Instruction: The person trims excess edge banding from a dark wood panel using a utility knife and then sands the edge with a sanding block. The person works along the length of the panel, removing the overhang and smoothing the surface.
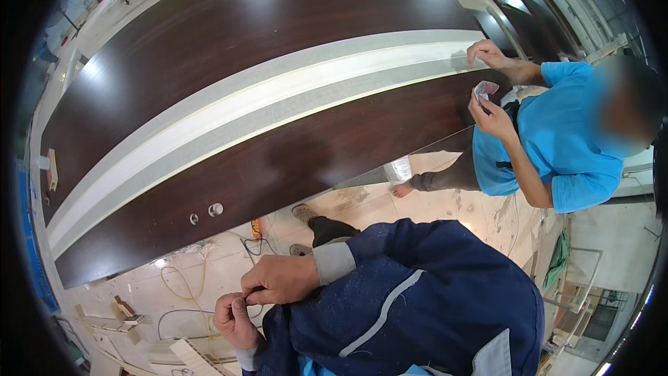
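The person in the dark blue jacket (417,306) stands close to a long dark brown door panel (229,97) that lies flat, with a pale double strip (264,97) running along its length. Both hands are held together in front of the body, below the near edge of the panel and over the dusty floor (209,264).

The right hand (278,280) is curled, with thumb and forefinger pinched together at the tip. The left hand (233,320) is just under it, its fingers also bent and closed, and the two hands touch at the fingertips. They seem to pinch something very small between them, but it is too small to see what it is. The panel itself is not touched by either hand.

In the near edge of the panel there are two small round holes (207,213), just above the hands. On the floor below lie thin yellowish cables (184,282) and some wooden pieces (125,310).

At the far right end of the panel stands a co-worker in a light blue shirt (550,139). One of this person's hands (487,52) rests on the pale strip, the other (490,115) holds a small light packet (485,88) near the chest.
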Action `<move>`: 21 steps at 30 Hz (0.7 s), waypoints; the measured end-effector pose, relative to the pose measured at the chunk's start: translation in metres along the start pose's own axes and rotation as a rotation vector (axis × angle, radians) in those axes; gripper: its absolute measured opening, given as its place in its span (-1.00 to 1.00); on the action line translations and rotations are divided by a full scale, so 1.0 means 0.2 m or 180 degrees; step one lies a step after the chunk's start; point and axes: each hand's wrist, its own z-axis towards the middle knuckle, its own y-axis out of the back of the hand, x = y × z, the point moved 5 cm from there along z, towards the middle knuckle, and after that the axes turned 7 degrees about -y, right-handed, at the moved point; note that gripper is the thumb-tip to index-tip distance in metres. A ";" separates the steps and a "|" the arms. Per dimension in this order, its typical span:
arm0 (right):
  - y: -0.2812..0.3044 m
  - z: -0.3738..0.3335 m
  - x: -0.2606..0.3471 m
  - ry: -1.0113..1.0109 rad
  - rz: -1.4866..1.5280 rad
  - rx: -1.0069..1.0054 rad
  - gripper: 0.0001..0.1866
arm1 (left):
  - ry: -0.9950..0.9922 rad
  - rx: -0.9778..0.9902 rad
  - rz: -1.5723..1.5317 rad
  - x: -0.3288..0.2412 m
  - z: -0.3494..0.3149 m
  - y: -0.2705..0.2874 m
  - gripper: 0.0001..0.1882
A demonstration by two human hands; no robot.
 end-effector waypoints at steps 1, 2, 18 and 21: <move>0.06 -0.01 0.02 0.0023 0.0018 0.0046 -0.56 | -0.0139 -0.0128 -0.0014 0.00 0.05 -0.02 -0.67; 0.13 -0.03 0.04 0.0072 0.0033 0.0094 -0.57 | -0.0270 -0.0281 -0.0067 0.00 0.09 -0.02 -0.68; 1.34 -1.02 -0.45 -0.2074 -0.3431 -0.3932 0.09 | -0.0173 -0.0395 -0.0605 -0.10 0.62 -0.14 -0.58; 1.37 -1.03 -0.46 -0.1779 -0.3560 -0.4189 0.04 | -0.0245 -0.0315 -0.0578 -0.09 0.66 -0.13 -0.59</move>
